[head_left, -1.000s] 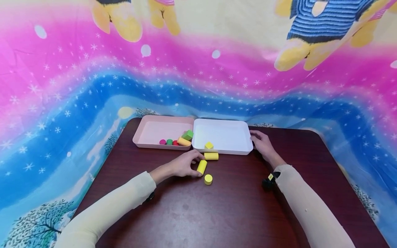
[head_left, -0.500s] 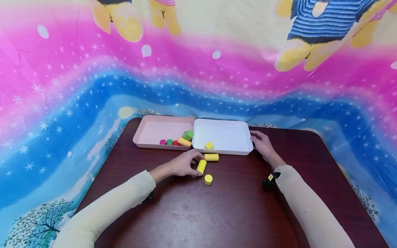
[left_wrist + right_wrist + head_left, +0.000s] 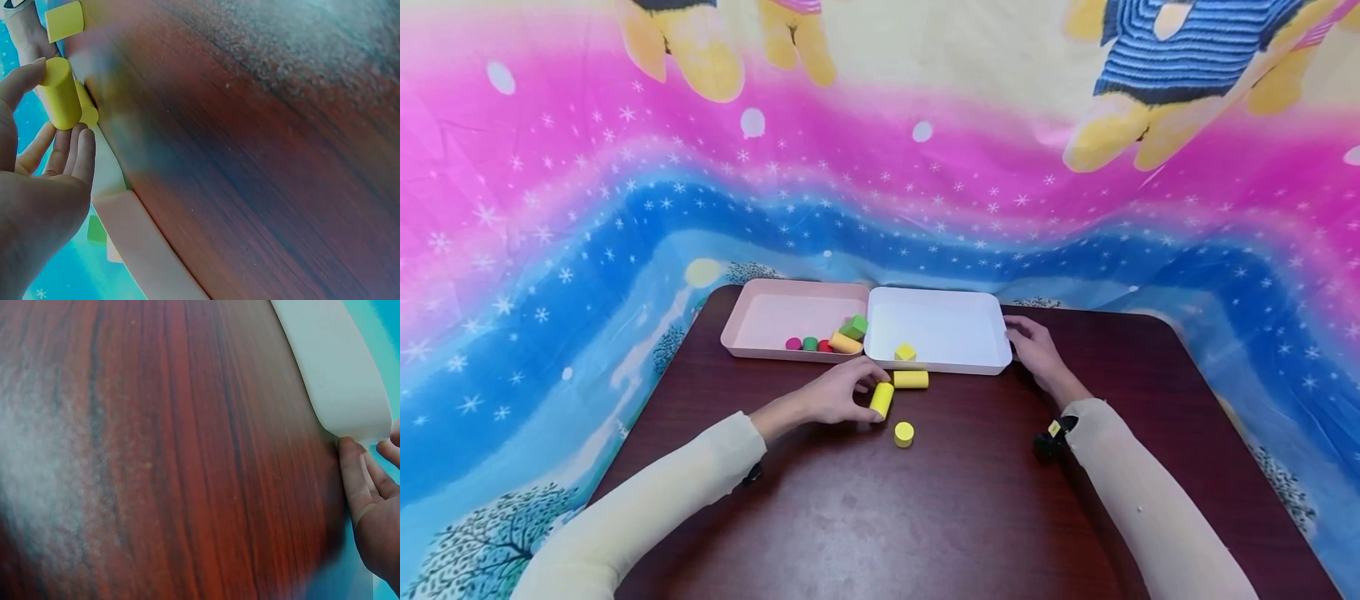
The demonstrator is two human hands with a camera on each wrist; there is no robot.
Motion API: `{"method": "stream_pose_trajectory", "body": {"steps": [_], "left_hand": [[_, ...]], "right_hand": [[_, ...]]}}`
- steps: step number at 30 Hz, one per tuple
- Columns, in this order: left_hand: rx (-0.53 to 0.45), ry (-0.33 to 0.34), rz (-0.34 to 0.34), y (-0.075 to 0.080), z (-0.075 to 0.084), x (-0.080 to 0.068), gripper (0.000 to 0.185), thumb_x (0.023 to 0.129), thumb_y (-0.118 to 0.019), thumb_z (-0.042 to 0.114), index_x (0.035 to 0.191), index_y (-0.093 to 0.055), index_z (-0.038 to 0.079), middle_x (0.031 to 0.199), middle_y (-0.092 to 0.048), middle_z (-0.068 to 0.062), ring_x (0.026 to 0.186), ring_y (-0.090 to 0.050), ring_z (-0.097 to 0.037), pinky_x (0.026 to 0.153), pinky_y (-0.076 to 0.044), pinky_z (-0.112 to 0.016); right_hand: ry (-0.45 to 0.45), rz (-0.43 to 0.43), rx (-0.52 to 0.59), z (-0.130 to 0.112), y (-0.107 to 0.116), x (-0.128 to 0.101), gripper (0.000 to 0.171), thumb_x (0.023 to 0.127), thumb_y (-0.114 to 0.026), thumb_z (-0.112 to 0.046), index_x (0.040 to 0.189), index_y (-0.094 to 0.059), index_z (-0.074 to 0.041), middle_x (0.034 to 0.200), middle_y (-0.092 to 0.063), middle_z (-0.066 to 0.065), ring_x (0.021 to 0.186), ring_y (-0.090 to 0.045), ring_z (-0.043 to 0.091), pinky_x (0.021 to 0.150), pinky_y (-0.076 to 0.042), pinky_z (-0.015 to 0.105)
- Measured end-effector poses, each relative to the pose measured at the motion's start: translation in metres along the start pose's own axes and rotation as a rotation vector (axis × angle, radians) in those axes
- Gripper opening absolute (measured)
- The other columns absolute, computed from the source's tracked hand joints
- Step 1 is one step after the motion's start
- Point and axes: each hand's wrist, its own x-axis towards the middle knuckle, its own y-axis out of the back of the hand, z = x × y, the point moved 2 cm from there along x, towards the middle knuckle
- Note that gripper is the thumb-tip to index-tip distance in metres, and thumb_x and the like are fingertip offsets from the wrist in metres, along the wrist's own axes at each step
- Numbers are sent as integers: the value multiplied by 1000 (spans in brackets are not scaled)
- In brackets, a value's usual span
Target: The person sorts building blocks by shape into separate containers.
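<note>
My left hand pinches a yellow cylinder between thumb and fingers, just above the dark wooden table. The left wrist view shows the same cylinder in the fingertips. A second yellow cylinder lies against the front of the white tray. A short yellow cylinder stands on the table nearby. A yellow cube sits inside the white tray. My right hand rests with straight fingers against the tray's right corner.
A pink tray adjoins the white tray on the left and holds several coloured blocks in its near right corner. A colourful cloth hangs behind and around the table. A wrist camera sits on the right forearm.
My left hand has drawn the held yellow cylinder slightly left and back, away from the short cylinder. The right hand has stayed at the white tray's corner.
</note>
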Motion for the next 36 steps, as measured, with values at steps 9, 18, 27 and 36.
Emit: {"method": "stream_pose_trajectory", "body": {"steps": [9,18,27,36], "left_hand": [[-8,39,16,4,-2,-3,58,86,-91,24,135,-63,11,133,-59,-1,121,-63,-18,107,-56,-33],[18,69,18,10,3,-3,58,87,-90,28,136,-62,15,133,-59,2,122,-63,-17,107,-56,-34],[20,68,27,13,5,-3,61,86,-90,29,138,-62,15,134,-59,2,122,-63,-18,106,-56,-35],[13,80,59,18,8,-1,61,85,-91,28,138,-62,19,133,-59,4,123,-62,-17,106,-57,-35]], "right_hand": [[38,29,-7,32,3,19,51,114,-46,-22,163,-41,-8,157,-47,22,130,-57,34,87,-59,25],[44,45,-13,33,2,19,50,114,-47,-21,162,-43,-8,154,-50,22,127,-59,32,89,-60,28],[34,43,-13,32,1,18,50,114,-48,-22,161,-44,-8,153,-51,21,127,-60,31,90,-60,28],[27,20,14,29,4,20,51,114,-45,-18,163,-40,-6,157,-46,25,133,-55,38,87,-59,26]]}}
